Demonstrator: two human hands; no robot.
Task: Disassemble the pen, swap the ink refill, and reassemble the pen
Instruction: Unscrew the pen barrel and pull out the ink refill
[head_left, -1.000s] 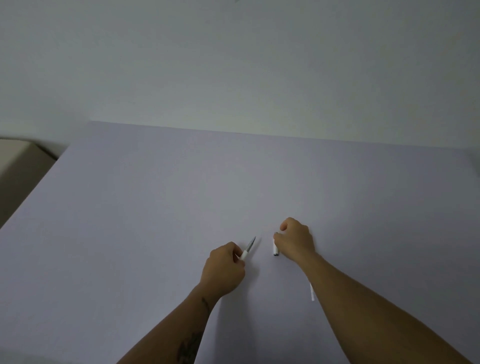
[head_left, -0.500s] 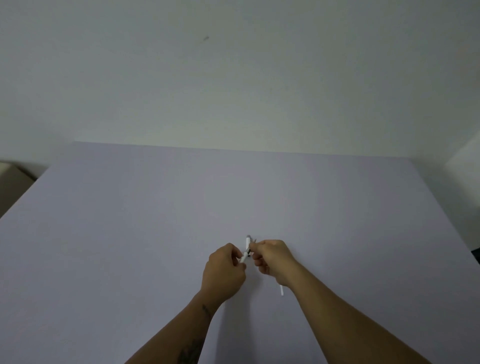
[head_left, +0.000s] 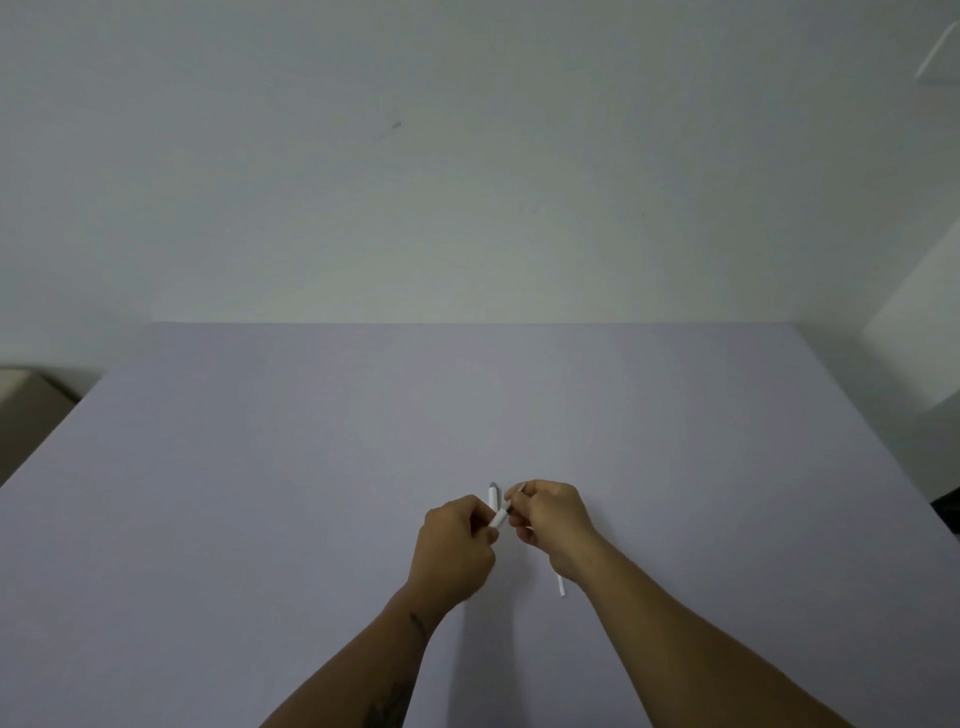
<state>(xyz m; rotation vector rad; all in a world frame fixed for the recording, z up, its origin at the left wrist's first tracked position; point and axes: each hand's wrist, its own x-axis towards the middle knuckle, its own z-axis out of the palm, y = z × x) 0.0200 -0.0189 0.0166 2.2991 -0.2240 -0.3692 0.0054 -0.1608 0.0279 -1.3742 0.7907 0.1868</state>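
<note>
At lower centre, the left hand (head_left: 453, 551) and right hand (head_left: 555, 518) pinch closed fingers on a white pen (head_left: 500, 515) above the table (head_left: 311, 467).

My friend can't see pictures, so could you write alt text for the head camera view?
Two bare hands meet over a lilac table, the left hand and right hand both pinching a slim white pen between them. A thin white refill lies on the table under the right wrist.

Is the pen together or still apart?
Apart: both hands hold white pen pieces meeting at an angle, and a loose refill lies on the table.
</note>
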